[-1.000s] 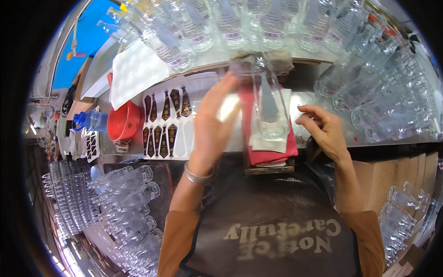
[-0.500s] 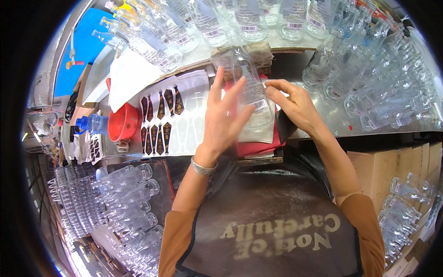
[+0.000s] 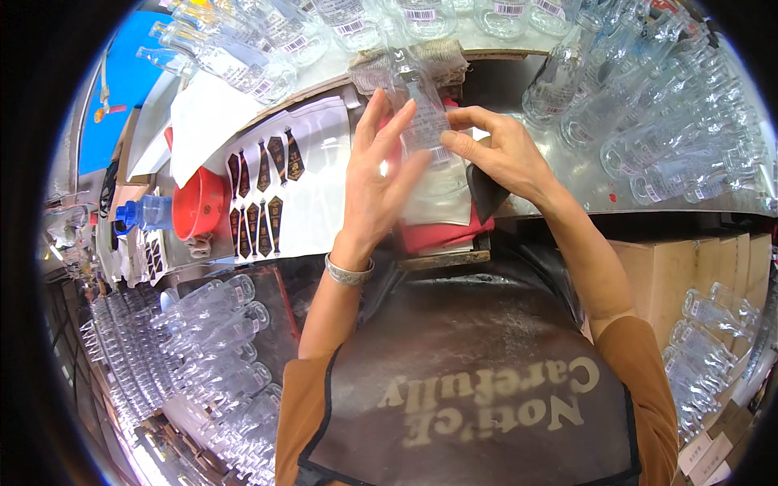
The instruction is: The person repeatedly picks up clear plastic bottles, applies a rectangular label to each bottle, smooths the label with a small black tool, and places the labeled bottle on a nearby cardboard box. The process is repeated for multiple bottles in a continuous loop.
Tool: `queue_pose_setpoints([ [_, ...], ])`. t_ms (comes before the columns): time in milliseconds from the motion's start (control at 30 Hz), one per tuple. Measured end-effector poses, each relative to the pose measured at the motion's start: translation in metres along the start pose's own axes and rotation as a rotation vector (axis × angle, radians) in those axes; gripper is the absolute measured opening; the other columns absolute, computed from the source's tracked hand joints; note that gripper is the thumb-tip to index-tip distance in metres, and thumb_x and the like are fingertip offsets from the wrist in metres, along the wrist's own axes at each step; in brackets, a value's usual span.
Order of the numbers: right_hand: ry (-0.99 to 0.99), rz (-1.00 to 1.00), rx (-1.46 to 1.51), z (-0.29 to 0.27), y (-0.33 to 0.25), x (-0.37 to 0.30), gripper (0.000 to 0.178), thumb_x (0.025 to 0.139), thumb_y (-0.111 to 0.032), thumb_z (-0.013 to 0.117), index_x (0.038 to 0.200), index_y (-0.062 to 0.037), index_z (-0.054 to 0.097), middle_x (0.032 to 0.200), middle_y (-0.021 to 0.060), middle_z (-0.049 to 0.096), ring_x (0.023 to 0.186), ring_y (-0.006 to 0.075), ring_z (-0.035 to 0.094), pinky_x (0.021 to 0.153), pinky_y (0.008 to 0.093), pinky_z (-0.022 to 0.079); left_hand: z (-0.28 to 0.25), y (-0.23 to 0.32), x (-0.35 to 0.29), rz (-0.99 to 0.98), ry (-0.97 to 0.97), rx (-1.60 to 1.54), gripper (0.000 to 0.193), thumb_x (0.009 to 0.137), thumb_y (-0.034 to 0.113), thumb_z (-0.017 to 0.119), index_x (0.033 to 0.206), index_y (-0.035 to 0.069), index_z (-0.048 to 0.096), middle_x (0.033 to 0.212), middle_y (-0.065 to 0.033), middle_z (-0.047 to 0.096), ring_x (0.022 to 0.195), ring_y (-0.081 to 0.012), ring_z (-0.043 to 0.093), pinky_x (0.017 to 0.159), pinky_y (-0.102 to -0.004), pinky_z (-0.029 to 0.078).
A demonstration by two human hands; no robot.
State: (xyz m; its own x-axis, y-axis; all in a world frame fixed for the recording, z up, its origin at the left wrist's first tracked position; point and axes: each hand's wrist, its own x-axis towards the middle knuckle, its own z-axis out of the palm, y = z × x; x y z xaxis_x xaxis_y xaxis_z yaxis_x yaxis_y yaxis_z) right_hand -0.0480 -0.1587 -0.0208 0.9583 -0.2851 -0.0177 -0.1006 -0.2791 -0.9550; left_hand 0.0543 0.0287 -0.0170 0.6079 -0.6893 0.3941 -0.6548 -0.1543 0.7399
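Observation:
A clear glass bottle (image 3: 419, 105) is held up over the workbench between both hands. My left hand (image 3: 375, 182) presses flat against its left side, fingers spread upward. My right hand (image 3: 496, 154) pinches its right side with thumb and fingers, about where a pale label lies on the glass. Under the bottle a red cloth (image 3: 438, 236) and a whitish cloth lie on the bench. A sheet of dark neck-shaped labels (image 3: 263, 198) lies to the left of my left hand.
Several clear bottles (image 3: 648, 121) lie on the metal bench at the right and along the back. More bottles (image 3: 203, 340) fill racks at lower left. A red funnel (image 3: 198, 202) and a blue-capped bottle (image 3: 146, 215) sit at the left. Cardboard boxes (image 3: 689, 259) stand at the right.
The bottle has tipped from upright toward the bench and moved slightly left. My right hand came in from the right and now grips it beside my left hand.

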Motion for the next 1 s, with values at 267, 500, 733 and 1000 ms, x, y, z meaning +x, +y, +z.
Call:
queue_pose_setpoints([
  [267, 0.008, -0.064, 0.0, -0.001, 0.007, 0.004, 0.055, 0.096, -0.04, 0.066, 0.125, 0.006, 0.063, 0.114, 0.0146, 0.071, 0.099, 0.0178, 0.069, 0.088, 0.0308, 0.052, 0.002, 0.0, 0.003, 0.01, 0.015, -0.006, 0.057, 0.086, 0.012, 0.075, 0.141, 0.016, 0.058, 0.157, -0.0189, 0.037, 0.14, -0.0351, 0.044, 0.111, -0.0431, 0.04],
  [500, 0.124, 0.229, 0.707, -0.03, 0.044, 0.003, 0.035, 0.102, -0.033, 0.059, 0.109, -0.0005, 0.069, 0.094, 0.004, 0.07, 0.092, 0.0097, 0.061, 0.086, 0.0246, 0.049, 0.004, 0.0, 0.003, 0.011, 0.019, -0.01, 0.057, 0.087, 0.013, 0.075, 0.141, 0.015, 0.058, 0.156, -0.0194, 0.038, 0.14, -0.0349, 0.044, 0.111, -0.0429, 0.04],
  [733, 0.053, -0.159, 0.243, -0.025, -0.003, 0.004, 0.029, 0.093, -0.007, 0.063, 0.121, -0.002, 0.063, 0.107, 0.0021, 0.066, 0.097, 0.0081, 0.06, 0.088, 0.0236, 0.049, 0.004, 0.0, 0.002, -0.012, 0.021, -0.032, 0.057, 0.086, 0.013, 0.075, 0.141, 0.014, 0.058, 0.155, -0.0205, 0.04, 0.14, -0.0352, 0.044, 0.111, -0.0424, 0.04],
  [1000, 0.158, -0.329, 0.008, -0.027, -0.019, 0.019, 0.028, 0.088, -0.008, 0.066, 0.115, -0.0023, 0.067, 0.101, 0.0067, 0.072, 0.088, 0.0108, 0.064, 0.079, 0.0266, 0.052, 0.003, -0.003, 0.003, -0.004, 0.018, -0.049, 0.061, 0.086, 0.013, 0.075, 0.143, 0.013, 0.056, 0.155, -0.0199, 0.04, 0.14, -0.0346, 0.044, 0.112, -0.0418, 0.039],
])
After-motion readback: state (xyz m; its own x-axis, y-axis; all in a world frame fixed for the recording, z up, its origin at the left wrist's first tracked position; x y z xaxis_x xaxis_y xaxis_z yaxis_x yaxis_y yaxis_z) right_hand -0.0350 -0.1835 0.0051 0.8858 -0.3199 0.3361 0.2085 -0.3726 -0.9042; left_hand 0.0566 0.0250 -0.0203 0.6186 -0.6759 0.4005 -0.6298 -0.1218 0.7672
